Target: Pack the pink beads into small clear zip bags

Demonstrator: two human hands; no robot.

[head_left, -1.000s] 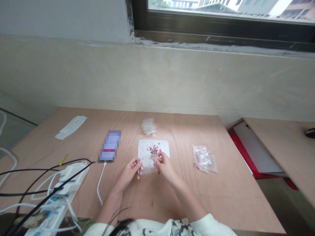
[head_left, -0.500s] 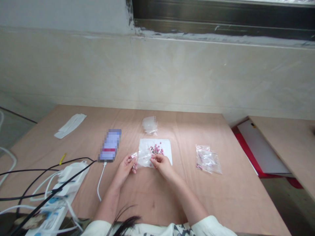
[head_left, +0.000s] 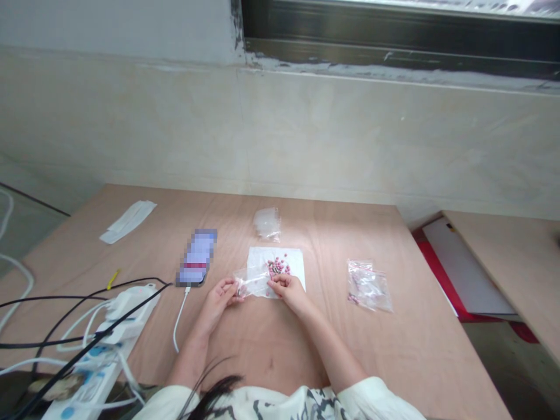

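My left hand (head_left: pixel 217 301) and my right hand (head_left: pixel 286 290) both pinch a small clear plastic bag (head_left: pixel 251 283), one at each end, just above the near edge of a white paper sheet (head_left: pixel 275 269). Several pink beads (head_left: pixel 279 266) lie on that sheet beyond my right fingers. Whatever the bag holds is too small to tell. To the right sits a clear zip bag (head_left: pixel 368 286) with a few pink beads inside. Another crumpled clear bag (head_left: pixel 266 224) lies behind the sheet.
On the wooden table (head_left: pixel 332 350) lie a pixelated phone (head_left: pixel 198 256) on a white charging cable (head_left: pixel 177 326), a white paper strip (head_left: pixel 128 221) and a yellow tie (head_left: pixel 112 279). A power strip (head_left: pixel 116 344) with black cables sits at the near left.
The small clear bag is now stretched openly between both hands and sits lower against the sheet's near edge. My view has tilted slightly downward.
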